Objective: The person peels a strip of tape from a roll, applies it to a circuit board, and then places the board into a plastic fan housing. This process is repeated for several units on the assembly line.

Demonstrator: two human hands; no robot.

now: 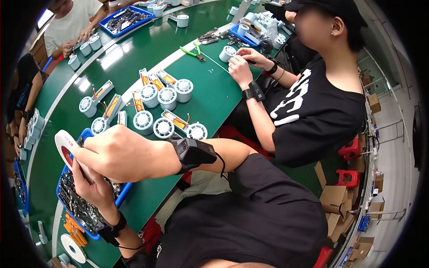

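Both hands are at a white tape roll [62, 139] with a red centre, tilted above the table's left part. My left hand [96, 192] reaches up from below, its fingers closed at the roll's lower edge. My right hand [118, 152] comes across from the right, fingers bent against the roll's near side; its fingertips are partly hidden. Beneath them, a blue tray [124, 194] holds many small dark circuit parts. Just beyond my right hand stand several light-blue fan housings [143, 123] with open handles, showing orange parts and thin wires.
To my right a co-worker in black [317, 111] handles a housing [227, 54]. Green-handled cutters [193, 52] lie on the green table [214, 94]. Orange-handled tools [75, 230] and another white roll [73, 249] lie near the tray. Others work across the table. Cardboard boxes [334, 198] and red stools [347, 178] stand right.
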